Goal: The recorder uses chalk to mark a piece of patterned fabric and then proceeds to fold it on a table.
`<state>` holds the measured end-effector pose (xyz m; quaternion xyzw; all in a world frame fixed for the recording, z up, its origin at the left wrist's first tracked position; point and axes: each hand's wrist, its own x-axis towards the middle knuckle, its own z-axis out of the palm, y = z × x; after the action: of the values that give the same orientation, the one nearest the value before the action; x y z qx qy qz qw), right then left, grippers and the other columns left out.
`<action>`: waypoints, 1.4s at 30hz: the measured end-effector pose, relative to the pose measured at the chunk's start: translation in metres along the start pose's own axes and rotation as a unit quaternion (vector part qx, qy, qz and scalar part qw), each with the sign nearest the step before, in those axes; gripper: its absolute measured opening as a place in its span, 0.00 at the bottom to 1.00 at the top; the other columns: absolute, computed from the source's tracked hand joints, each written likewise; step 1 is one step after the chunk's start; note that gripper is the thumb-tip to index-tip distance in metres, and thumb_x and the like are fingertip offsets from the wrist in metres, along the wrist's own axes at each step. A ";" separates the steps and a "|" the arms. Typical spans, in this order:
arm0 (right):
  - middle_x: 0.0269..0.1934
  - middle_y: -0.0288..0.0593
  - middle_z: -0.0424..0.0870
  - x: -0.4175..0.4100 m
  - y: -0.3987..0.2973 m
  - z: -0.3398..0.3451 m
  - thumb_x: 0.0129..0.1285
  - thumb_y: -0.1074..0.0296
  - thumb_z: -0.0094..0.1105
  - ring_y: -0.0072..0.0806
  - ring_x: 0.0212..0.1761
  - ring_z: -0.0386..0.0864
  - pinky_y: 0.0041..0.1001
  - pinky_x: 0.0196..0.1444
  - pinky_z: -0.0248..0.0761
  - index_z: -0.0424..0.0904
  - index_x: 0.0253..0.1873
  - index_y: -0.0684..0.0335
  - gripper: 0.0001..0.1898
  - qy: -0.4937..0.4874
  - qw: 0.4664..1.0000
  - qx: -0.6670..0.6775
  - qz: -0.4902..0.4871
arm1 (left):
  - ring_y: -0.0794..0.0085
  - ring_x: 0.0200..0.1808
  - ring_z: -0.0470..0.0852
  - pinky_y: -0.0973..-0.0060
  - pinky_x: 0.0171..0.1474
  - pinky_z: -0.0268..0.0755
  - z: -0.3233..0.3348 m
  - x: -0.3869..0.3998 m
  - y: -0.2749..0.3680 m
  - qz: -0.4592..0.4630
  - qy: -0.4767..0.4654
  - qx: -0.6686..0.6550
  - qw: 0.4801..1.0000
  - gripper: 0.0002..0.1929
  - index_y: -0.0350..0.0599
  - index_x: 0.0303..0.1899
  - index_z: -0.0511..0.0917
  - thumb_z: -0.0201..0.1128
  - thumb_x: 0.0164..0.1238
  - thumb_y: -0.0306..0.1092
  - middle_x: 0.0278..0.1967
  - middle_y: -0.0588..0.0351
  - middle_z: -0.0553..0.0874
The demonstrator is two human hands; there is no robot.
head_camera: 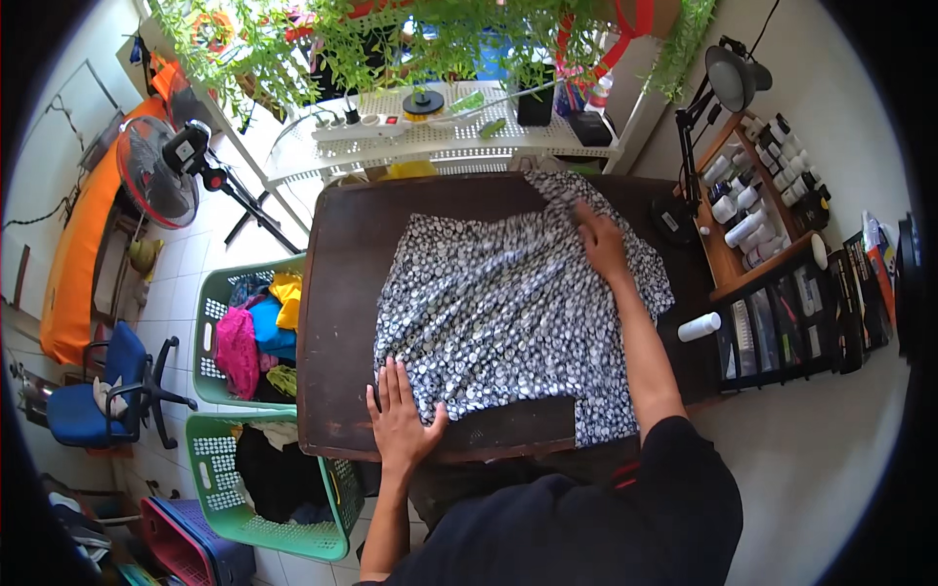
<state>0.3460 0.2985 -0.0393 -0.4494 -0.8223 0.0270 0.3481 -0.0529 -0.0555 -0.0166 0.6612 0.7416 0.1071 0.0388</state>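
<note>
A garment point(498, 308) with a black, white and grey pebble-like print lies spread on the dark brown tabletop point(341, 293). Soft creases run diagonally across it. One narrower part, possibly a sleeve, extends to the far right, and another strip reaches the near edge. My left hand point(401, 417) rests flat with fingers apart, fingertips on the cloth's near left corner. Across the cloth, my right hand point(604, 242) is over the far right part, by the narrower piece. Its fingers are motion-blurred, so whether they pinch the fabric is unclear.
Left of the table stand two green baskets of clothes, the far basket point(205, 322) and the near basket point(194, 454). A fan point(157, 172) is beyond them. A perforated white shelf point(293, 161) borders the far side. At right are a desk lamp point(670, 216), a white bottle point(698, 327) and a bottle rack point(799, 253).
</note>
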 end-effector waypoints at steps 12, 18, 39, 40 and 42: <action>0.42 0.50 0.89 -0.016 -0.018 -0.004 0.81 0.69 0.64 0.49 0.36 0.86 0.51 0.42 0.81 0.77 0.83 0.38 0.30 0.112 0.960 -0.217 0.134 | 0.55 0.92 0.56 0.51 0.92 0.40 0.002 0.003 -0.001 0.006 0.022 -0.001 1.000 0.54 0.33 0.90 0.56 0.63 0.74 0.63 0.92 0.42 0.57; 0.41 0.46 0.89 -0.022 -0.193 0.045 0.76 0.77 0.69 0.35 0.35 0.82 0.33 0.41 0.80 0.76 0.83 0.43 0.35 -0.089 0.989 0.003 -0.119 | 0.54 0.93 0.54 0.49 0.92 0.40 0.007 -0.004 -0.005 0.001 0.026 -0.008 1.000 0.55 0.34 0.90 0.54 0.63 0.74 0.63 0.93 0.41 0.55; 0.53 0.51 0.81 -0.105 -0.373 0.051 0.69 0.72 0.62 0.47 0.48 0.79 0.44 0.59 0.73 0.77 0.69 0.64 0.23 -0.261 0.894 0.273 -0.242 | 0.57 0.76 0.76 0.54 0.77 0.69 -0.031 0.154 -0.046 0.069 -0.102 -0.054 0.991 0.17 0.66 0.64 0.87 0.71 0.78 0.50 0.77 0.64 0.80; 0.53 0.51 0.81 -0.109 -0.374 0.051 0.69 0.72 0.62 0.47 0.48 0.79 0.44 0.59 0.73 0.77 0.69 0.64 0.23 -0.261 0.895 0.272 -0.237 | 0.57 0.76 0.76 0.54 0.77 0.69 -0.028 0.151 -0.045 0.073 -0.105 -0.055 0.990 0.17 0.66 0.64 0.87 0.71 0.78 0.50 0.77 0.64 0.80; 0.54 0.51 0.81 -0.116 -0.379 0.060 0.69 0.71 0.62 0.46 0.50 0.79 0.44 0.60 0.73 0.76 0.70 0.63 0.24 -0.241 0.926 0.214 -0.194 | 0.57 0.76 0.75 0.54 0.77 0.68 -0.021 0.144 -0.046 0.078 -0.061 -0.074 0.992 0.18 0.66 0.64 0.86 0.71 0.78 0.50 0.77 0.65 0.79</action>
<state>0.0783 0.0010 -0.0129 -0.1754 -0.9273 0.2419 0.2256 -0.1190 0.0795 0.0064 0.7176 0.6739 0.1241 0.1245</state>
